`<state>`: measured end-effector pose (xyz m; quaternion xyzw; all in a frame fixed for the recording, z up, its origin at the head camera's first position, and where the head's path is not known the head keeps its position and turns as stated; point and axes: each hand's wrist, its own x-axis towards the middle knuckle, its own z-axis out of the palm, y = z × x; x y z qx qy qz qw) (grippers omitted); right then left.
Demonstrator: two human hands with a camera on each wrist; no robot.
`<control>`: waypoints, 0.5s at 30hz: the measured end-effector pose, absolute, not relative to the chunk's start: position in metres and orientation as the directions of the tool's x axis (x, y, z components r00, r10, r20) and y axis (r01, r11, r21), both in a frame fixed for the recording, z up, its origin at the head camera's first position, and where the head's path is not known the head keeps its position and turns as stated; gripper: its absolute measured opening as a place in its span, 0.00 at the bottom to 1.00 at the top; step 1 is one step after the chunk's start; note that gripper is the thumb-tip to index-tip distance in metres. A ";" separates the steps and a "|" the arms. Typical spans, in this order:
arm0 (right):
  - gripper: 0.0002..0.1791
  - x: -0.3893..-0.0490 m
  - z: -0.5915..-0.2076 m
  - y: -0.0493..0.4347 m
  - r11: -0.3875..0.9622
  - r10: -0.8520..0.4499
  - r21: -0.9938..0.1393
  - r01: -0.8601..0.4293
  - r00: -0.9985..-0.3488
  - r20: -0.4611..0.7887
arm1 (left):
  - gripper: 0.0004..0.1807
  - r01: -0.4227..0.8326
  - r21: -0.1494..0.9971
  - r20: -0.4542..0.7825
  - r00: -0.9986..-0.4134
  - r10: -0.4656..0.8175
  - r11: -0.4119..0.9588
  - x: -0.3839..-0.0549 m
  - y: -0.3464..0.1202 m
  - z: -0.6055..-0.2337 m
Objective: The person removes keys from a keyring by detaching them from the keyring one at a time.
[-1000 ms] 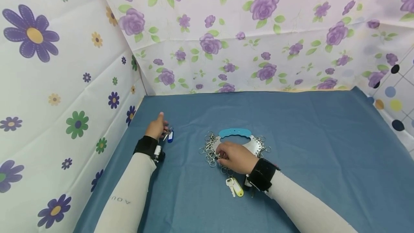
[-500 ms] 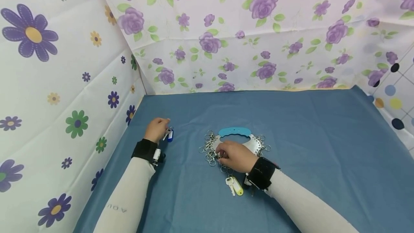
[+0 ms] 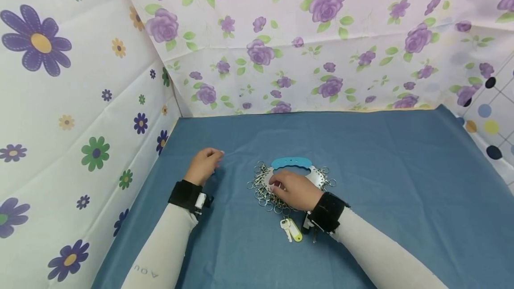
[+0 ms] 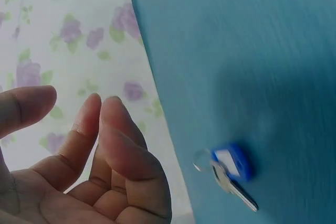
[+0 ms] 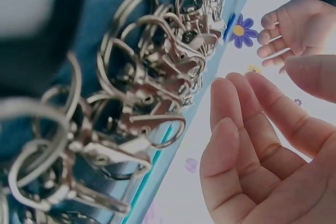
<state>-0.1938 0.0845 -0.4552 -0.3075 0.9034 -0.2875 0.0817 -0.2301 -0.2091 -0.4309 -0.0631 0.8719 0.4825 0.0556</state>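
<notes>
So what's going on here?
A person is working bare-handed over a blue cloth. The left hand holds nothing, near a blue-tagged key lying on the cloth. The right hand, its grip apparently empty, is over a blue-handled metal plate fringed with ringed clips. A yellow-tagged key lies by the plate's near edge.

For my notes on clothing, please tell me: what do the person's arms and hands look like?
The left sleeve and right sleeve are long and off-white; the left one bears dark lettering. The left wristband and right wristband are black, each with a small white part. The left hand and right hand wear no gloves.
</notes>
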 end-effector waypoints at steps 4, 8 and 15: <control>0.15 -0.194 -0.453 0.087 0.645 -0.601 -0.560 -0.520 -0.798 0.048 | 0.20 -0.092 0.822 -0.103 -0.995 -0.012 0.562 -0.221 -0.198 -0.432; 0.15 -0.193 -0.453 0.088 0.638 -0.603 -0.562 -0.526 -0.795 0.059 | 0.19 -0.064 0.804 -0.087 -0.996 0.010 0.591 -0.214 -0.186 -0.436; 0.15 -0.192 -0.450 0.088 0.644 -0.592 -0.559 -0.522 -0.803 0.067 | 0.15 -0.068 0.813 -0.131 -0.989 0.069 0.578 -0.199 -0.165 -0.437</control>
